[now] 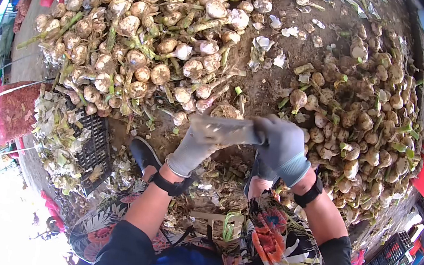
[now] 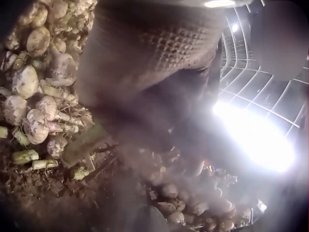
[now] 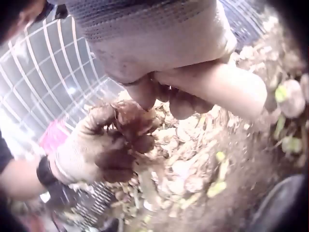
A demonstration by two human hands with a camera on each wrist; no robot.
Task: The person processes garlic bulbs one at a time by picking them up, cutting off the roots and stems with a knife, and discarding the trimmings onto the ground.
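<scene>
Both hands wear grey, soil-stained gloves and meet at mid-frame in the head view. My left hand curls its fingers round a brown garlic bulb, seen in the right wrist view. The fingers of my right hand are curled at one end of a long pale object, which spans the gap between the hands. Motion blur hides what that object is. A flat green-brown stalk hangs below the left hand in the left wrist view.
A large garlic heap lies ahead to the left, another heap to the right, with bare soil between. A black crate with dry peelings stands left. Shoes flank the trimmings below the hands.
</scene>
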